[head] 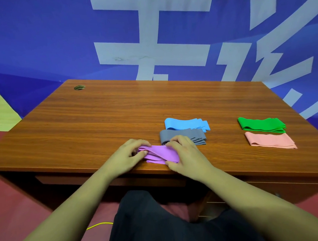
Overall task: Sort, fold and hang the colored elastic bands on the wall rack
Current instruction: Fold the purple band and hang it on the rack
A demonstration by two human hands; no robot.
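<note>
A purple elastic band [161, 153] lies folded in layers near the front edge of the wooden desk [98, 120]. My left hand [128, 157] pinches its left end. My right hand [184, 152] grips its right side, thumb under the edge and fingers on top. Just behind sit a folded grey band [176, 135] and a folded light blue band [186, 123]. Further right lie a folded green band [261, 125] and a folded pink band [269, 140]. No wall rack is in view.
A round cable hole [79, 87] sits at the desk's far left corner. A blue wall with large white characters [150, 46] stands behind the desk. A yellow cord [99, 225] runs over the red floor below, beside my dark-clothed lap.
</note>
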